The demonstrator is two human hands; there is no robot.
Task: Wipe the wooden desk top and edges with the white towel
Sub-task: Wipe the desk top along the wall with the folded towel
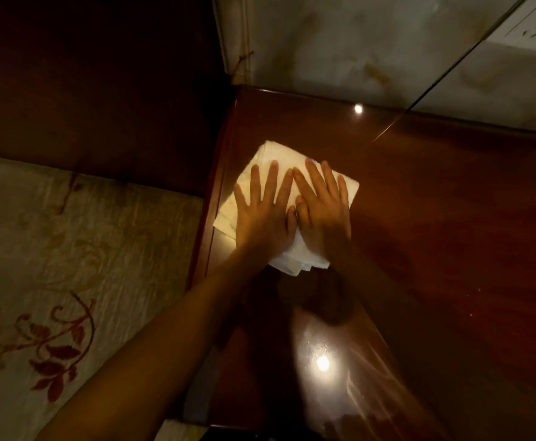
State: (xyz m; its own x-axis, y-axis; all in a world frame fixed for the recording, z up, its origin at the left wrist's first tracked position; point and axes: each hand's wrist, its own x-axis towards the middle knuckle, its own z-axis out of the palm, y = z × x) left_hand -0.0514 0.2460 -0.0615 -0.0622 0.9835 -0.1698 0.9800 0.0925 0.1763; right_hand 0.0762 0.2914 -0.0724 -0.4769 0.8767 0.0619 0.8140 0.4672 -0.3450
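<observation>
One white towel, folded into a thick, roughly square pad with its layered edges showing at the near side, lies flat on the dark, glossy wooden tabletop, close to the tabletop's left edge and not far from its far left corner. Two bare hands press down on it side by side, thumbs touching: the left hand lies flat with fingers spread across the towel's left half, and the right hand lies flat beside it with fingers extended toward the towel's far right corner. Neither hand grips the cloth; both are open, palms down on it. The left forearm crosses the tabletop's left edge from the lower left. The polished reddish-brown surface carries two bright reflections of lights, one small near the far edge and one large near the near edge. To the left of the tabletop, a bed is covered with a pale quilted spread bearing a red leaf-and-vine pattern, beneath a dark wooden headboard. A pale, mottled wall stands behind the tabletop's far edge.
</observation>
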